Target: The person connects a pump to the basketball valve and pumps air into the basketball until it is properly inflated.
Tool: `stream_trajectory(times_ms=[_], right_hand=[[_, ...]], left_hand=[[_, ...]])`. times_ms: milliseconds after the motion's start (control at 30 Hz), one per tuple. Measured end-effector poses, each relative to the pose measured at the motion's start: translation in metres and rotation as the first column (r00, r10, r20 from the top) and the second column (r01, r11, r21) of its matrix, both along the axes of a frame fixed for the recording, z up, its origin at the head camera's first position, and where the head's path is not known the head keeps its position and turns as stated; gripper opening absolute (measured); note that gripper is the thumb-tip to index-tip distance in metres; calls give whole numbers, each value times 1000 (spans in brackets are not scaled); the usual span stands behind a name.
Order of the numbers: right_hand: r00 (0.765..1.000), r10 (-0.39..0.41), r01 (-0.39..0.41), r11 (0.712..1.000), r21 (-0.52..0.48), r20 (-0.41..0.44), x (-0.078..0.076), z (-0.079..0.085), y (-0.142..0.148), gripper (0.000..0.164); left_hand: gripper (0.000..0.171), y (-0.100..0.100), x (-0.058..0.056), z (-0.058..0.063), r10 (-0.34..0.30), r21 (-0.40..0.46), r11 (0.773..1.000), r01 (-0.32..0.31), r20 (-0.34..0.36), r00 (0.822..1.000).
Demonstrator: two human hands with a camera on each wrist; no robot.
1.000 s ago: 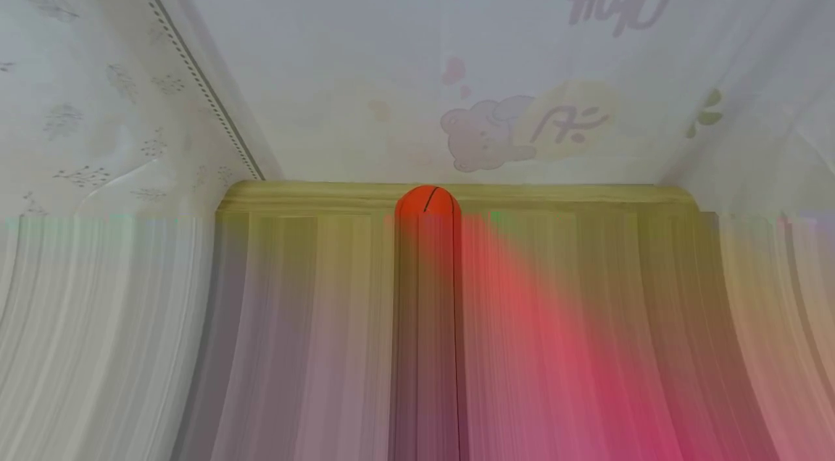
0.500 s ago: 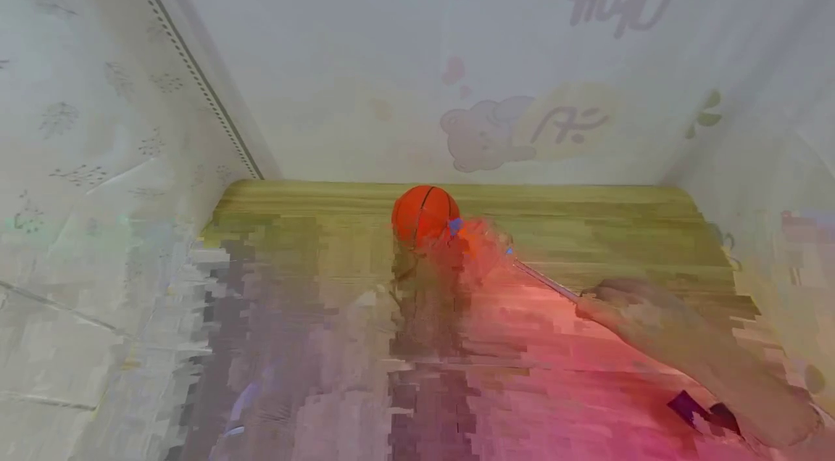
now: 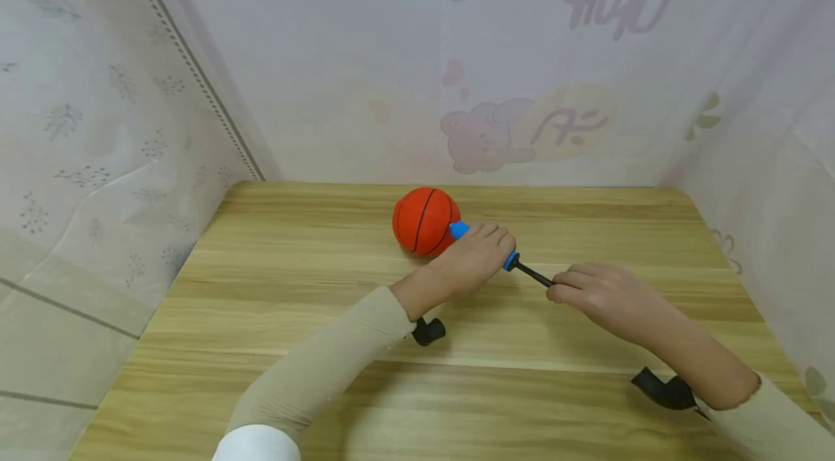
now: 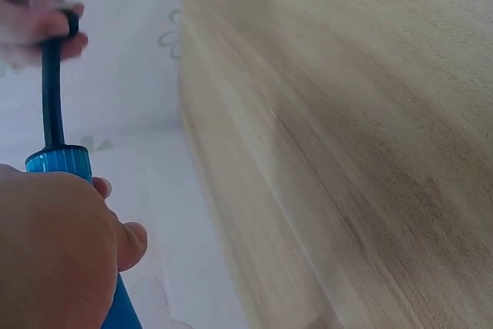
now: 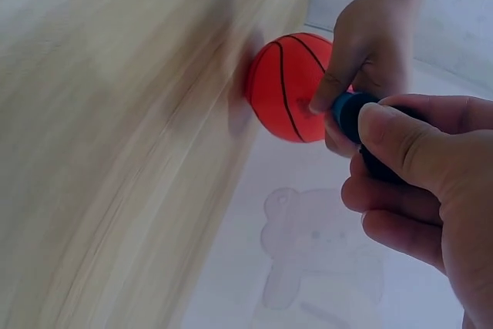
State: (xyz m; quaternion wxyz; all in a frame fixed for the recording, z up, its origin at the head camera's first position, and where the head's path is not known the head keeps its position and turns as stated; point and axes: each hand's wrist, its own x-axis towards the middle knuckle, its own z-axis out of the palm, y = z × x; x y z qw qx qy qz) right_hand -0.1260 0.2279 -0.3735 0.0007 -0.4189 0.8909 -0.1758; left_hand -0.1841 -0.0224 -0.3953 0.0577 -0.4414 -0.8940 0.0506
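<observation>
An orange-red toy basketball (image 3: 424,220) with black lines sits towards the back of the table. Against its right side points the tip of a blue hand pump (image 3: 459,230), whose barrel my left hand (image 3: 475,256) grips with curled fingers. From the barrel's blue ribbed collar (image 4: 59,161) a black rod (image 3: 535,274) sticks out to the right. My right hand (image 3: 607,298) holds the black handle at the rod's end between thumb and fingers, seen close up in the right wrist view. Fingers hide most of the barrel and handle.
The wood-grain table (image 3: 261,287) has rounded back corners. Pale printed curtains (image 3: 339,84) hang behind and at both sides, one with a faint bear print (image 3: 485,136). Black camera mounts (image 3: 665,390) stick out at the wrists, close over the table.
The earlier head frames are badly smeared. Since half a second ago my right hand has moved left towards the collar, and less of the pump's rod shows. The ball stays in place.
</observation>
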Motion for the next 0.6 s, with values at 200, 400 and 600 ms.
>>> stream_trajectory(times_ms=[200, 400, 600], right_hand=[[793, 251, -282, 959, 30, -555, -24, -10, -22, 55], [787, 255, -280, 959, 44, -562, -30, -15, -29, 11], [796, 255, -292, 956, 22, -549, -24, -16, -23, 5]], left_hand=[[12, 1, 0, -2, -11, 14, 1000, 11, 3, 1000], [13, 1, 0, -2, -14, 17, 1000, 14, 25, 1000], [11, 1, 0, -2, -30, 25, 999, 29, 38, 999]])
